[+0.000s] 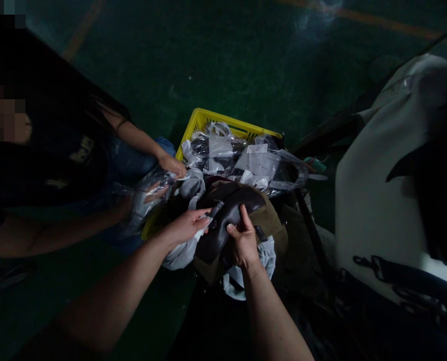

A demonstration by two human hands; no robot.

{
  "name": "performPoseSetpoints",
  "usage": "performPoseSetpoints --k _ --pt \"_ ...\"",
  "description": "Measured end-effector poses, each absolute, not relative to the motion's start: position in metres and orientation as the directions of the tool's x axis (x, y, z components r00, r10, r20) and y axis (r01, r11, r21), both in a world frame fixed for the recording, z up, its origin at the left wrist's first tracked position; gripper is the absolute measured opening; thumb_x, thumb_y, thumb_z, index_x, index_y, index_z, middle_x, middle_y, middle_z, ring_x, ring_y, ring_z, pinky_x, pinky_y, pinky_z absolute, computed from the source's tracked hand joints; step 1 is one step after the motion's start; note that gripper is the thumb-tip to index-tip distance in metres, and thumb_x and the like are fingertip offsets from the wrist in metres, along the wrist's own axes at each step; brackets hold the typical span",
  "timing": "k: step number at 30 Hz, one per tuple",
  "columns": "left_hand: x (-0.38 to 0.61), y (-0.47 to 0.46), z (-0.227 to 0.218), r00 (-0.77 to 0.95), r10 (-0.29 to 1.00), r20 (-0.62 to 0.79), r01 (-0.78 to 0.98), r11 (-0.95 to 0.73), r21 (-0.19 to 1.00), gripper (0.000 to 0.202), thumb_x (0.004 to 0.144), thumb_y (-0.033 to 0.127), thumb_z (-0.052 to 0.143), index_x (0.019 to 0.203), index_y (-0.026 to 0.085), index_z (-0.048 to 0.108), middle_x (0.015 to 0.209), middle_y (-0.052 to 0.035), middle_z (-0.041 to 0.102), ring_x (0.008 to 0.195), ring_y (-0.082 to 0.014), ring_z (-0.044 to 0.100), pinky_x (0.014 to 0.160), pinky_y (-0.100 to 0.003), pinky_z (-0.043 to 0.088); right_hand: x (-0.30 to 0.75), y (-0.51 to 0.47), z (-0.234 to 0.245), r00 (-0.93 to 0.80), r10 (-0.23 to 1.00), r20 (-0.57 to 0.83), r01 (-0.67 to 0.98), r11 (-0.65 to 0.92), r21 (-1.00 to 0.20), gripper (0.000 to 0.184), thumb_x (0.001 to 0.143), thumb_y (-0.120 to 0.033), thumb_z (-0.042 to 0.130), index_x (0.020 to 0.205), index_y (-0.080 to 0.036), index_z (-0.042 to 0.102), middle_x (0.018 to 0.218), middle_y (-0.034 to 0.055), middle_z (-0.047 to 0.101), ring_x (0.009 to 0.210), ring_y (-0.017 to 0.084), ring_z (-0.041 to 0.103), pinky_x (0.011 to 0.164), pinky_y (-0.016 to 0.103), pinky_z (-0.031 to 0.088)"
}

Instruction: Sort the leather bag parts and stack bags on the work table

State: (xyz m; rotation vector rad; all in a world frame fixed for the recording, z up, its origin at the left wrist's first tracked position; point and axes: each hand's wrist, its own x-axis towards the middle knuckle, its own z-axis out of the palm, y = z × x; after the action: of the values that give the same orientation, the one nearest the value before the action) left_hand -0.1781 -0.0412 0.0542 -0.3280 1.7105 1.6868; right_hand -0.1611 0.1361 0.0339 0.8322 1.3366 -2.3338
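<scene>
Bag (221, 235) beneath my hands, at crate (195, 120)'s near edge, seemingly slanting near-left to far-right. Right hand (244, 241) grasps it; left hand (191, 225) pinches strap (217, 207).

Workshop: line-marked green floor (231, 65), yellow crate (197, 118)

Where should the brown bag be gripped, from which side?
Probably take the brown bag by its right side, coming from the right: fabric bulges out bare there, while the left hand holds a dark strip and the right hand rests on the dark panel.

Smooth, glossy leather-like bag panel (225, 219)
</scene>
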Motion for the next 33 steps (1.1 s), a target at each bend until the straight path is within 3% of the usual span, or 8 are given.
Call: performPoseSetpoints --k 3,10,14,17,21,23,28,33 --pt "-0.177 -0.039 0.053 -0.731 0.239 -0.639 -0.614 0.177 0.769 0.063 0.081 0.036 0.053 0.137 0.009 0.048 0.073 -0.0033 0.06 0.067 -0.0139 0.052 0.067 -0.025 0.04 -0.168 0.135 0.036 -0.771 -0.032 -0.637 0.56 -0.509 -0.653 0.089 0.053 -0.023 0.083 0.135 -0.03 0.049 0.102 -0.002 0.071 0.082 0.014 0.065 0.073 0.029 0.057" --pt "-0.178 -0.038 0.057 -0.744 0.221 -0.631 -0.526 0.39 0.756 0.058 0.086 0.034 0.048 0.142 0.017 0.043 0.075 -0.0034 0.065 0.066 -0.0133 0.054 0.062 -0.022 0.038 -0.167 0.129 0.05 -0.827 -0.05 -0.56 0.524 -0.429 -0.736 0.102 0.056 -0.017 0.079 0.145 -0.032 0.031 0.114 0.001 0.068 0.089 0.017 0.065 0.072 0.029 0.056" --pt "-0.174 -0.031 0.053 -0.765 0.192 -0.614 -0.483 0.458 0.746 0.056 0.085 0.032 0.052 0.139 0.019 0.046 0.079 -0.003 0.069 0.069 -0.0149 0.059 0.063 -0.023 0.041 -0.15 0.108 0.041 -0.795 0.323 -0.513 0.388 -0.379 -0.84 0.101 0.059 -0.016 0.074 0.146 -0.03 0.025 0.12 0.0034 0.064 0.094 0.016 0.064 0.081 0.031 0.054" --pt "-0.17 -0.023 0.052 -0.771 0.168 -0.614 -0.456 0.527 0.717 0.049 0.086 0.03 0.052 0.133 0.016 0.053 0.079 -0.0046 0.071 0.069 -0.0169 0.062 0.064 -0.025 0.043 -0.138 0.098 0.03 -0.621 0.487 -0.614 0.335 -0.543 -0.77 0.104 0.059 -0.018 0.072 0.147 -0.029 0.018 0.119 0.0041 0.064 0.095 0.016 0.064 0.088 0.036 0.052" --pt "-0.167 -0.015 0.057 -0.754 0.199 -0.626 -0.419 0.588 0.692 0.048 0.089 0.028 0.048 0.136 0.019 0.052 0.076 -0.0036 0.071 0.07 -0.0189 0.063 0.067 -0.027 0.043 -0.134 0.106 0.027 -0.689 0.223 -0.689 0.379 -0.699 -0.606 0.065 0.06 -0.021 0.074 0.122 -0.021 0.055 0.106 0.0037 0.07 0.09 0.014 0.065 0.087 0.03 0.05" --pt "-0.17 -0.011 0.061 -0.753 0.192 -0.629 -0.4 0.626 0.669 0.049 0.089 0.027 0.048 0.138 0.023 0.048 0.07 -0.0019 0.069 0.07 -0.0188 0.062 0.069 -0.028 0.042 -0.135 0.114 0.029 -0.74 0.131 -0.659 0.404 -0.698 -0.592 0.048 0.064 -0.023 0.074 0.111 -0.022 0.061 0.103 0.0023 0.071 0.087 0.014 0.065 0.086 0.03 0.051" --pt "-0.179 -0.005 0.068 -0.746 0.141 -0.65 -0.387 0.703 0.597 0.06 0.09 0.026 0.046 0.148 0.029 0.03 0.066 0.0012 0.066 0.066 -0.0176 0.06 0.066 -0.027 0.04 -0.138 0.122 0.03 -0.759 0.129 -0.639 0.377 -0.712 -0.592 0.039 0.066 -0.019 0.073 0.103 -0.025 0.064 0.098 -0.0014 0.071 0.083 0.011 0.064 0.078 0.025 0.052" --pt "-0.179 -0.001 0.071 -0.737 0.124 -0.664 -0.404 0.707 0.58 0.061 0.091 0.026 0.045 0.149 0.03 0.027 0.066 0.0021 0.066 0.068 -0.0155 0.061 0.068 -0.026 0.041 -0.137 0.12 0.027 -0.736 0.15 -0.66 0.338 -0.764 -0.55 0.039 0.063 -0.013 0.073 0.099 -0.025 0.066 0.093 -0.0032 0.072 0.08 0.01 0.064 0.074 0.021 0.051"
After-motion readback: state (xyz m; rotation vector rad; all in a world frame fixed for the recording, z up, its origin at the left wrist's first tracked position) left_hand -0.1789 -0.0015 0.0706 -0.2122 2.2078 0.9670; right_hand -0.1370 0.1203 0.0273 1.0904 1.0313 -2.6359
